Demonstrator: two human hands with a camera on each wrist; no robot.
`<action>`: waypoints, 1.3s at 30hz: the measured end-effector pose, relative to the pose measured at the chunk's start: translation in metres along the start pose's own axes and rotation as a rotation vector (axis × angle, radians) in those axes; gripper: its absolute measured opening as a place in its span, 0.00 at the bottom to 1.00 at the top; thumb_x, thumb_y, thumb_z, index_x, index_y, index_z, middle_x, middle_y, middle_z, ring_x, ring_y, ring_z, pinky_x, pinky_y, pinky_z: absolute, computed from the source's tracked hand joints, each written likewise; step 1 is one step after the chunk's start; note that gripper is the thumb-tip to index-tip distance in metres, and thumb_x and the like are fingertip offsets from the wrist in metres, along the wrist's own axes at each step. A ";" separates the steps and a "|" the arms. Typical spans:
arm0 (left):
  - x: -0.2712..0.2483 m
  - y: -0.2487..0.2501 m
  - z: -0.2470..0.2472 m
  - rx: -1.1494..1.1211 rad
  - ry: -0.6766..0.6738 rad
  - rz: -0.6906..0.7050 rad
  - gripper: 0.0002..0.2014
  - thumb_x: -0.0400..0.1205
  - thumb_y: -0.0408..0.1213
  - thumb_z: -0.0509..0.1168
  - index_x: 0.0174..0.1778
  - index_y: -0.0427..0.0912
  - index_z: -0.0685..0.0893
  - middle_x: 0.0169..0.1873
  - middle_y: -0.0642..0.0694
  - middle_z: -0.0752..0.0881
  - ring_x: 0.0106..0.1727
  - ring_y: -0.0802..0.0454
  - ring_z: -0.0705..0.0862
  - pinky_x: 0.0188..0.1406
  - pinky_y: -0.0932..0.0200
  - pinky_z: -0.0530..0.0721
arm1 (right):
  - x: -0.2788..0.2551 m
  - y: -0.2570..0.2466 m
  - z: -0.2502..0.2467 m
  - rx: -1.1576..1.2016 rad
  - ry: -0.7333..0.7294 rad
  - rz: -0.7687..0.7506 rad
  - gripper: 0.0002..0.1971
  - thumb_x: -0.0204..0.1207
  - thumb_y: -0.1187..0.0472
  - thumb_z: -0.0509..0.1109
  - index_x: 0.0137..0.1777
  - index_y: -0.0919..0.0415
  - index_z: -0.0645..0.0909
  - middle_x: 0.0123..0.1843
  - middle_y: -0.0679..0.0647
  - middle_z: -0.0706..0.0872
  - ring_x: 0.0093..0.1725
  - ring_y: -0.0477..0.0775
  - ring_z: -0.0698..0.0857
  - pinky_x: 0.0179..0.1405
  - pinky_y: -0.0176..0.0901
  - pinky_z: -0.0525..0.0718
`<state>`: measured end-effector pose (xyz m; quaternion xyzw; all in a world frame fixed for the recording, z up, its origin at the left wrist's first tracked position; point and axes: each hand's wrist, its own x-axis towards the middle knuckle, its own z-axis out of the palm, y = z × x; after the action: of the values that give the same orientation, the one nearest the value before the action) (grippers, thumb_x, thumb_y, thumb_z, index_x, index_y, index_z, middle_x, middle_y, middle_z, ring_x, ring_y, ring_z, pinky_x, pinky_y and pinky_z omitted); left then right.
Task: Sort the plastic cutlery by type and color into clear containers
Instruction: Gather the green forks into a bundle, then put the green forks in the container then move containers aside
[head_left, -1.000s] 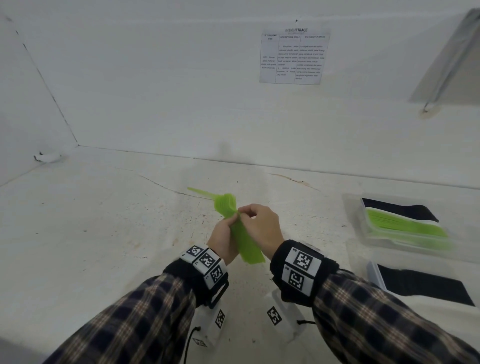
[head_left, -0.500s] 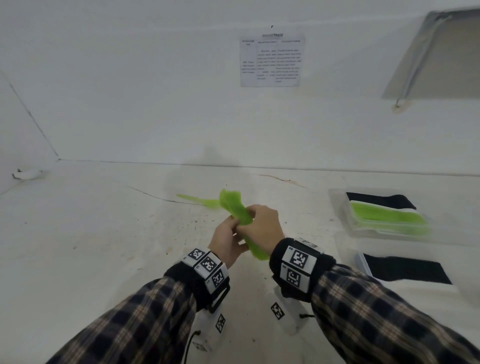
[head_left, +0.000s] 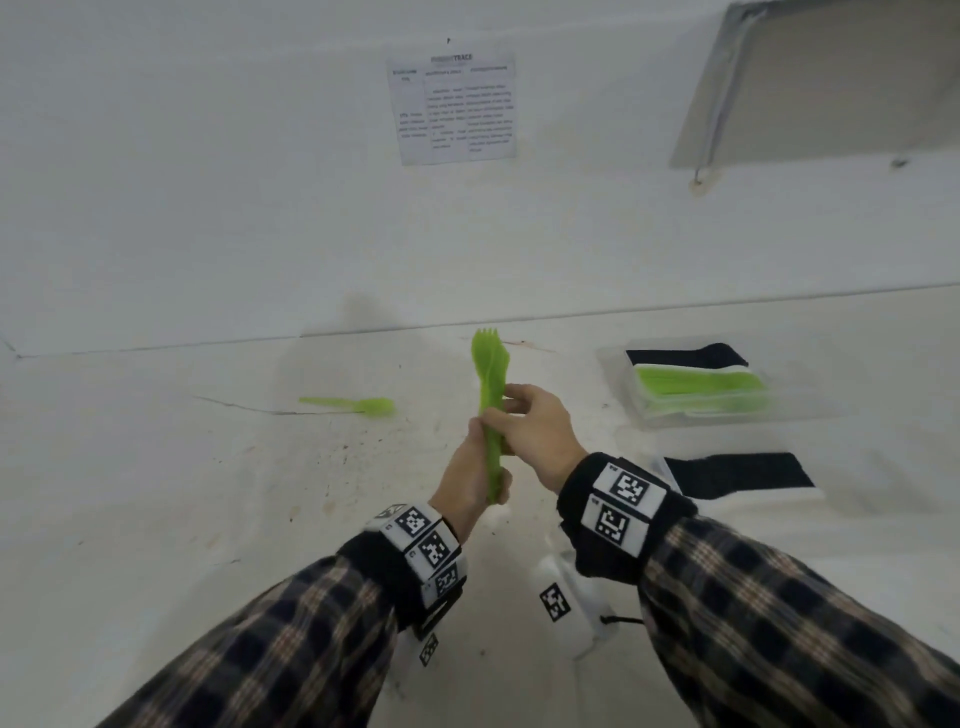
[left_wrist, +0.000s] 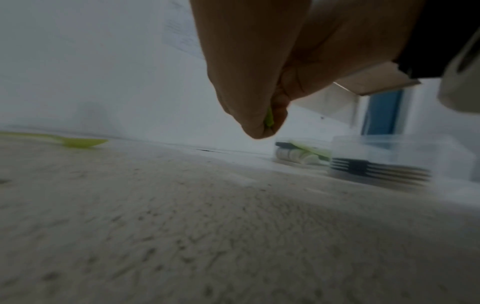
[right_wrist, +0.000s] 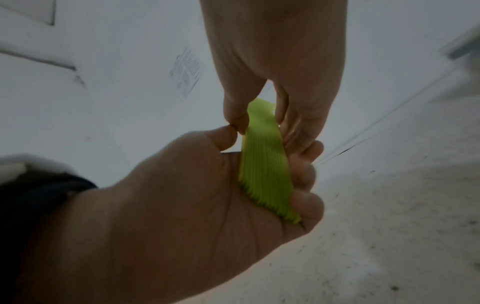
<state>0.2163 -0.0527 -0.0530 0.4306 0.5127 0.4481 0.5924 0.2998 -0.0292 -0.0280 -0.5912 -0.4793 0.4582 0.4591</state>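
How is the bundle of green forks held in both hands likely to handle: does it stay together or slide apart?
The green forks are many thin nested pieces, their handle ends already stepped in the right wrist view, so they probably slip apart easily. The left hand and right hand both grip them, suggesting squaring is needed. Thin plastic likely means light and slightly flexible.

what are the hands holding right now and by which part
A stack of green forks: left hand grips the handle ends, right hand pinches the handles mid-length.
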 end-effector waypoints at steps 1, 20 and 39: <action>0.001 -0.002 0.003 0.075 0.012 0.060 0.25 0.89 0.51 0.37 0.63 0.41 0.75 0.35 0.46 0.79 0.20 0.57 0.71 0.18 0.63 0.69 | 0.000 0.001 -0.004 0.028 0.003 0.014 0.25 0.69 0.62 0.76 0.66 0.63 0.77 0.52 0.52 0.84 0.54 0.54 0.86 0.57 0.53 0.86; 0.013 -0.008 0.096 1.070 -0.119 0.450 0.21 0.88 0.44 0.51 0.77 0.44 0.69 0.58 0.41 0.81 0.60 0.45 0.79 0.58 0.54 0.74 | -0.005 -0.013 -0.168 -1.466 -0.303 -0.520 0.20 0.80 0.56 0.62 0.72 0.50 0.72 0.74 0.47 0.73 0.76 0.50 0.66 0.75 0.63 0.52; -0.002 -0.028 0.160 0.735 -0.245 0.070 0.68 0.63 0.53 0.79 0.81 0.40 0.32 0.84 0.48 0.44 0.83 0.54 0.49 0.79 0.61 0.52 | 0.009 0.033 -0.265 -1.328 -0.326 -0.133 0.24 0.72 0.54 0.73 0.68 0.55 0.76 0.67 0.54 0.76 0.67 0.58 0.76 0.63 0.50 0.72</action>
<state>0.3779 -0.0693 -0.0635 0.6817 0.5496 0.1997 0.4397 0.5654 -0.0520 -0.0190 -0.6402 -0.7569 0.1211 -0.0513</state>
